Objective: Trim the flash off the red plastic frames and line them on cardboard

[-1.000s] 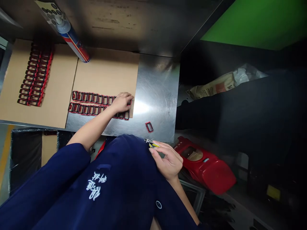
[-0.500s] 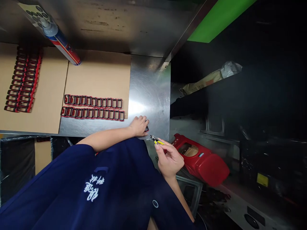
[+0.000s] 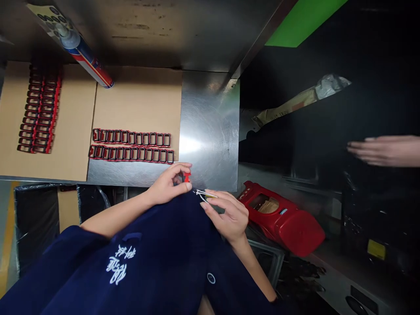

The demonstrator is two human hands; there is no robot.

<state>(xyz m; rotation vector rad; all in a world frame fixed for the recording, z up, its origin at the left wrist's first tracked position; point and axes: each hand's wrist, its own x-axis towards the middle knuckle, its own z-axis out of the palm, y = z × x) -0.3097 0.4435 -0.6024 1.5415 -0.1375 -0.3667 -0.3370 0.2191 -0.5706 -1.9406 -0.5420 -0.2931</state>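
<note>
Above the table's front edge, my left hand point(image 3: 170, 183) pinches a small red and black frame point(image 3: 187, 176), red side showing, between thumb and fingers. My right hand point(image 3: 229, 216) grips a small pair of yellow-handled cutters point(image 3: 204, 194), whose tips point toward the frame and sit just apart from it. Behind my left hand, similar red and black frames point(image 3: 131, 154) stand in two rows on a cardboard sheet point(image 3: 138, 103). More of these frames point(image 3: 41, 111) form two columns farther left.
A blue and red spray can point(image 3: 92, 65) stands at the back of the metal table point(image 3: 213, 127). Right of the table lies a large red plastic housing point(image 3: 292, 225). Another person's hand point(image 3: 383, 151) reaches in from the right edge.
My left hand has lifted the frame off the metal table and turned it toward me. The cutters have come closer to it. Another person's hand has appeared at the right.
</note>
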